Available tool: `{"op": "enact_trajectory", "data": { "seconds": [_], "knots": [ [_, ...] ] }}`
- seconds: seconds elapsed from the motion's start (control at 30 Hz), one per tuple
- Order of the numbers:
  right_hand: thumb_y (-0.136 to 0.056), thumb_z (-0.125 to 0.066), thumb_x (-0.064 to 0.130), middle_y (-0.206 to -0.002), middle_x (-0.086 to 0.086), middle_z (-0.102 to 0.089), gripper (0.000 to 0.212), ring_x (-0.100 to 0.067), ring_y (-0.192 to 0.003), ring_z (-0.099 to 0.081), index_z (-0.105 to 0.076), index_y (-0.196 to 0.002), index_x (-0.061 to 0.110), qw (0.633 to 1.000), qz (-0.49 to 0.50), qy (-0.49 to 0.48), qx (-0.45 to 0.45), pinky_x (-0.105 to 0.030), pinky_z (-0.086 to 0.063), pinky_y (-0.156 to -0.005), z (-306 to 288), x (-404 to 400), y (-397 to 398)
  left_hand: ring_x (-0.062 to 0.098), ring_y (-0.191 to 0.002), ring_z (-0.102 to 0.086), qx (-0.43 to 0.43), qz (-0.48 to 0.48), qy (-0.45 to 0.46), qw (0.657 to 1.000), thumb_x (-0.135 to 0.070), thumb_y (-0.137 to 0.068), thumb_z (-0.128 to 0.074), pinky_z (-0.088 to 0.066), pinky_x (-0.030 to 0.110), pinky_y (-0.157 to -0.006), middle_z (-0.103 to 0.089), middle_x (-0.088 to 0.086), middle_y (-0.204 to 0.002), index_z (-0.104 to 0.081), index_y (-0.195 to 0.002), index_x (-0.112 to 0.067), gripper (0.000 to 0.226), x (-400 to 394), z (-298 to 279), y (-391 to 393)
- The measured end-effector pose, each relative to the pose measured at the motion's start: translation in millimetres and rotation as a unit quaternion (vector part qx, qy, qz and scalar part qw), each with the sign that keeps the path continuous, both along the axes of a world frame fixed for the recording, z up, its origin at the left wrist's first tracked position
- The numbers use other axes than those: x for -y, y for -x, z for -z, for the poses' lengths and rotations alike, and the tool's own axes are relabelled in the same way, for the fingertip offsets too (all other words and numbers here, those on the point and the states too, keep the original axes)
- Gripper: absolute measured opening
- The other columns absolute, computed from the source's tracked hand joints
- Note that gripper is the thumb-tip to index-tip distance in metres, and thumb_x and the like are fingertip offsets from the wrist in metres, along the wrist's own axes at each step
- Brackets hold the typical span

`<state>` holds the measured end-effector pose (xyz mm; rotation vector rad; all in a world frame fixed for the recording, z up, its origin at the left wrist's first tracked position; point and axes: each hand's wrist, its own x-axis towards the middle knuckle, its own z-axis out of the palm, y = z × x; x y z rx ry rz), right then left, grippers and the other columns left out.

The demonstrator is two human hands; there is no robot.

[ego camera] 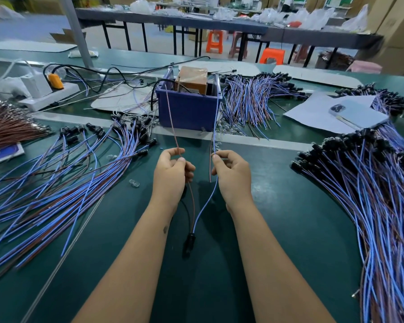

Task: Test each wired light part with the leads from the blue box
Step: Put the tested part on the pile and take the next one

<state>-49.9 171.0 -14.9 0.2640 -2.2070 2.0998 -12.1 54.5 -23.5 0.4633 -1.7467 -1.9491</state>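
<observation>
Green workbench (278, 206), wire piles either side of blue box (187, 110).
Left hand (172, 173) pinched brown lead (173, 127), right hand (231, 173) pinched blue lead (216, 122); black light part (189, 241) hung below, nearer than box.

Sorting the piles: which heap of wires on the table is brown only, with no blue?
The heap at the far left edge; every other heap mixes blue wires with brown ones.

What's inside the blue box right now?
The blue box holds a brown wrapped block; a black cable and the two leads run over its rim. Its walls hide whatever sits below.
</observation>
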Motion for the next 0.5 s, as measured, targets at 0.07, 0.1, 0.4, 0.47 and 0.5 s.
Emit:
{"op": "enact_trajectory", "data": {
  "seconds": [0.07,0.1,0.4,0.47,0.5],
  "knots": [
    [-0.093,-0.058,0.01,-0.055,0.004,-0.054,0.018,0.002,-0.045,-0.047,-0.062,-0.079,0.02,1.0,-0.003,-0.007,0.002,-0.009,-0.037,-0.048,0.4,0.5,0.5,0.004,-0.049,-0.054,0.001,0.002,-0.001,1.0,-0.003,-0.098,-0.038,-0.047,0.017,-0.049,-0.064,-0.007,-0.056,-0.052,-0.098,-0.021,0.023,0.1,0.4,0.3],
    [-0.093,-0.059,0.009,-0.055,0.005,-0.054,0.02,0.002,-0.045,-0.047,-0.062,-0.078,0.021,1.0,-0.004,-0.01,0.002,-0.009,-0.038,-0.049,0.7,0.6,0.7,0.004,-0.049,-0.055,0.003,0.002,-0.001,1.0,-0.003,-0.098,-0.038,-0.047,0.017,-0.049,-0.064,-0.007,-0.056,-0.052,-0.098,-0.021,0.023,0.1,0.7,0.7],
    [-0.093,-0.058,0.015,-0.058,0.006,-0.06,0.017,-0.002,-0.05,-0.052,-0.064,-0.078,0.023,0.997,0.008,-0.073,0.002,-0.015,-0.042,-0.052,5.1,3.2,4.4,0.003,-0.05,-0.056,0.021,0.015,0.02,0.999,-0.004,-0.097,-0.041,-0.047,0.016,-0.049,-0.065,-0.007,-0.058,-0.056,-0.099,-0.022,0.023,-0.4,0.1,1.8],
    [-0.093,-0.058,0.017,-0.058,0.006,-0.061,0.016,-0.003,-0.052,-0.053,-0.064,-0.079,0.023,0.997,0.012,-0.08,0.004,-0.018,-0.044,-0.055,5.9,3.7,5.1,0.003,-0.051,-0.056,0.024,0.015,0.022,0.999,-0.005,-0.097,-0.041,-0.047,0.016,-0.05,-0.065,-0.007,-0.058,-0.056,-0.099,-0.023,0.023,-0.5,-1.0,1.2],
    [-0.093,-0.058,0.017,-0.059,0.005,-0.061,0.015,-0.005,-0.053,-0.053,-0.064,-0.08,0.023,0.997,0.013,-0.081,0.007,-0.021,-0.045,-0.057,6.1,3.9,5.3,0.003,-0.051,-0.056,0.024,0.015,0.022,0.999,-0.005,-0.097,-0.041,-0.047,0.016,-0.05,-0.065,-0.007,-0.058,-0.056,-0.099,-0.023,0.023,-0.3,-1.3,0.5]
  ]
}}
